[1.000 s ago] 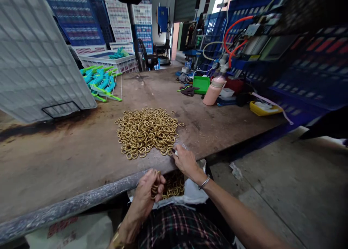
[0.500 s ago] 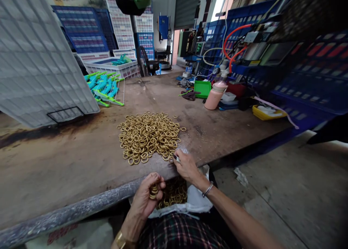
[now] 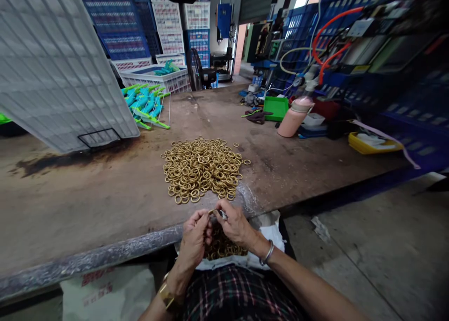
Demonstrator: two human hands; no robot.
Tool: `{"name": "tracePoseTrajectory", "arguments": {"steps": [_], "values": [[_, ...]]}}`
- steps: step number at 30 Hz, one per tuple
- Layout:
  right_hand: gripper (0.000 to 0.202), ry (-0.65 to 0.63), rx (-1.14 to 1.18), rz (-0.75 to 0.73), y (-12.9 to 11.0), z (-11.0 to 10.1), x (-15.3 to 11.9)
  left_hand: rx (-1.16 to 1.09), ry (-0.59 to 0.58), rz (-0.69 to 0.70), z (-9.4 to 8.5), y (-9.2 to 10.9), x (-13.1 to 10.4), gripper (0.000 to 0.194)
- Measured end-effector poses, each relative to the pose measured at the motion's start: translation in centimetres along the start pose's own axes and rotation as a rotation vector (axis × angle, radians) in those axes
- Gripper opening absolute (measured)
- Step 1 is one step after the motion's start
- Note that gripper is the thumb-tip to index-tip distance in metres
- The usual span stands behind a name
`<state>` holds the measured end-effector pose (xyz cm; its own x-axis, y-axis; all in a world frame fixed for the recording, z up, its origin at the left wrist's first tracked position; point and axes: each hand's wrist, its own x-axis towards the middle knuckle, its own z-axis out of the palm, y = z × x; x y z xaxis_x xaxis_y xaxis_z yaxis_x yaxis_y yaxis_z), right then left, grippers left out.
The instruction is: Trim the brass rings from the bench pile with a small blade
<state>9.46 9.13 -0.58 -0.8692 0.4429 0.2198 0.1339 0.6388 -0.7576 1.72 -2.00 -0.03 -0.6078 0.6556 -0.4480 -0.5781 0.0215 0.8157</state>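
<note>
A heap of gold rings (image 3: 201, 169) lies on the brown tabletop (image 3: 133, 195). Just in front of it, over the table's near edge, my left hand (image 3: 196, 232) pinches a gold ring (image 3: 211, 212) between thumb and fingers. My right hand (image 3: 233, 223) meets it from the right, its fingers closed at the same ring, with a small pale and dark item (image 3: 222, 214) at the fingertips that is too small to name. Below both hands, an open white sack (image 3: 271, 237) holds more gold rings (image 3: 224, 246).
A grey-white crate (image 3: 70, 68) stands tilted at the left, beside turquoise and green plastic pieces (image 3: 149, 103). Farther right are a green tray (image 3: 276, 108), a pink bottle (image 3: 293, 120) and a yellow dish (image 3: 373, 144). A fan (image 3: 198, 71) stands behind the table.
My right hand has moved left from the heap's near edge to my left hand. A ring now shows between their fingertips. The whole view has shifted slightly.
</note>
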Motion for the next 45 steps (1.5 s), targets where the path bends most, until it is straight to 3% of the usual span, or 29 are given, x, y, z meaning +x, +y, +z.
{"name": "tracePoseTrajectory", "arguments": {"steps": [6, 12, 17, 20, 26, 33, 41, 45], "values": [[0.019, -0.011, 0.117, 0.146, -0.9, -0.2, 0.7, 0.319, 0.046, 0.219, -0.4, -0.4, 0.2, 0.033], [0.015, -0.005, 0.118, 0.150, -1.1, -0.1, 0.9, 0.229, -0.091, 0.032, -0.3, -0.1, -0.1, 0.033], [0.017, -0.010, 0.144, 0.165, -0.9, -0.2, 0.9, 0.160, -0.125, 0.041, -0.3, 0.0, -0.5, 0.031], [0.016, 0.007, 0.022, 0.143, -0.4, -0.3, 0.5, 0.126, -0.124, 0.046, -0.2, 0.1, -0.6, 0.031], [0.021, -0.207, -0.312, 0.039, -0.7, -0.2, -0.5, 0.193, -0.078, 0.094, -0.2, -0.2, -0.6, 0.032], [0.028, -0.319, -0.441, 0.069, -1.1, -0.3, -0.2, 0.297, -0.042, 0.179, -0.2, -0.2, -0.8, 0.034], [0.026, -0.304, -0.561, 0.172, -0.9, 0.7, -0.4, 0.296, -0.022, 0.132, -0.2, -0.2, -1.6, 0.035], [0.026, -0.216, -0.604, 0.298, 0.3, -0.7, 0.4, 0.217, -0.175, 0.077, 0.2, 0.5, -3.0, 0.033]]}}
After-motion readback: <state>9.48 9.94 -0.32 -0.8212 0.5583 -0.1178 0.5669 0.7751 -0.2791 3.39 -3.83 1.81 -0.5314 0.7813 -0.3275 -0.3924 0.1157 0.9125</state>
